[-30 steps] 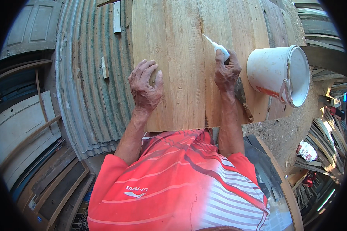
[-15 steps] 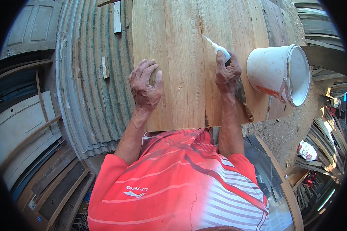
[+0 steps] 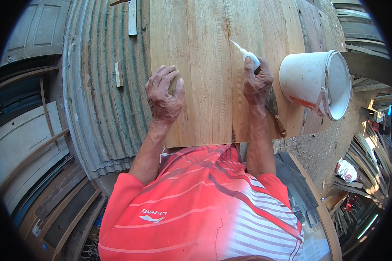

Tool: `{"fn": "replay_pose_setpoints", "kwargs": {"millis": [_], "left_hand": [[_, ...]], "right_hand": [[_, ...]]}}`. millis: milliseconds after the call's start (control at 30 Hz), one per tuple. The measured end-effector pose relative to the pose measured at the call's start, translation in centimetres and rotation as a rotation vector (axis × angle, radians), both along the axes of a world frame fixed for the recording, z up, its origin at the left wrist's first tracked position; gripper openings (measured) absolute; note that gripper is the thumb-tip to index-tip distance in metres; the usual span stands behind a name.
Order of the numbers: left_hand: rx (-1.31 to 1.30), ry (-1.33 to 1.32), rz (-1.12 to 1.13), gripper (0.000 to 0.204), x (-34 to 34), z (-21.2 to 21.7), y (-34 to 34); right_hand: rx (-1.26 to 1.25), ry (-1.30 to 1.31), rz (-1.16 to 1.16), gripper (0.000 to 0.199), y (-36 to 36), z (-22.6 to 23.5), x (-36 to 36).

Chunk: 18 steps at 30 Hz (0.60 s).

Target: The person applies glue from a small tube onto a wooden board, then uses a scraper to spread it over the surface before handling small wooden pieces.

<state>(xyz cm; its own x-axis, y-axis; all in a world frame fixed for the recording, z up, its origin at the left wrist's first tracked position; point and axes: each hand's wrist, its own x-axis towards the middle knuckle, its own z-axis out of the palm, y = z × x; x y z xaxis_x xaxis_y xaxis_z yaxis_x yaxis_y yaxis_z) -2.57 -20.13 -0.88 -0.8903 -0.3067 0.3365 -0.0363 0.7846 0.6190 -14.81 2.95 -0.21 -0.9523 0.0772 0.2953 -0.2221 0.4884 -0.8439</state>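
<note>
My right hand (image 3: 258, 82) is wrapped round a small white glue bottle (image 3: 250, 56) with a long thin nozzle. The nozzle points away to the upper left, its tip at a dark seam in the joined wooden boards (image 3: 204, 91); I cannot tell whether it touches. Left of that, my left hand (image 3: 164, 89) rests on the boards near their left edge, fingers bent and thumb held apart from them. A shaded patch shows between thumb and forefinger. Partly hidden by my right wrist lies a dark-bladed hand tool with a brown handle (image 3: 281, 128).
A white plastic bucket (image 3: 302, 78) with a wire handle lies tipped on its side, right of my right hand. Corrugated metal sheet (image 3: 104, 100) runs along the left, carrying small wood offcuts (image 3: 118, 75). Old door panels (image 3: 35, 135) and stacked timber (image 3: 366, 161) stand farther out.
Both hands and the bottle stay nearly where they were. Only a very slight shift of the whole scene shows.
</note>
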Motion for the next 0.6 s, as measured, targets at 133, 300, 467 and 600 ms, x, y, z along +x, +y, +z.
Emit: {"fn": "replay_pose_setpoints", "kwargs": {"millis": [133, 300, 467, 600], "left_hand": [[-0.006, -0.001, 0.000, 0.026, -0.01, -0.03, -0.02], [-0.005, -0.006, 0.007, 0.026, 0.01, 0.09, 0.02], [-0.003, -0.006, 0.005, 0.025, 0.01, -0.04, 0.01], [-0.003, -0.010, 0.006, 0.026, 0.02, 0.07, 0.00]], "right_hand": [[0.014, -0.001, 0.001, 0.023, 0.06, 0.04, 0.01], [-0.012, -0.058, 0.011, 0.022, 0.10, 0.51, 0.31], [-0.029, -0.007, 0.022, 0.022, 0.31, 0.21, 0.75], [-0.005, -0.047, 0.017, 0.022, 0.28, 0.32, 0.75]]}}
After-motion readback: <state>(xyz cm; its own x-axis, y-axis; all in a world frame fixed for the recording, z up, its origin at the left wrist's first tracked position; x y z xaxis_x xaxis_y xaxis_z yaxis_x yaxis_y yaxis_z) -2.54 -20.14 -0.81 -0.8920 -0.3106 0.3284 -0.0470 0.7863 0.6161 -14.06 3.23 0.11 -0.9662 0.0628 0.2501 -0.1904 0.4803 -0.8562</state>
